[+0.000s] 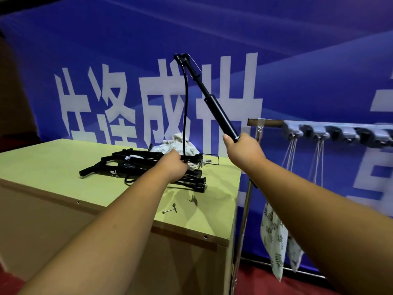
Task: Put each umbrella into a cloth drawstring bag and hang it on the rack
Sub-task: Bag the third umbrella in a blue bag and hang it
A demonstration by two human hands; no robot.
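Two bare forearms reach in from the bottom edge. At left centre stands a wooden table with a pale green top (53,167), bearing a heap of black folded umbrellas (131,165). The left hand (173,165) lies over the heap's right end, fingers curled round the foot of a thin black cord (185,116). Behind it lies a white leaf-printed cloth bag (168,145).

The cord climbs to the tip of a slim black collapsed umbrella (219,111), slanting up-left from the right hand (244,149), which grips its lower end, right of centre.

At right, a metal rack rail (270,122) carries grey hooks (319,132); two leaf-printed bags (274,237) hang by strings below.
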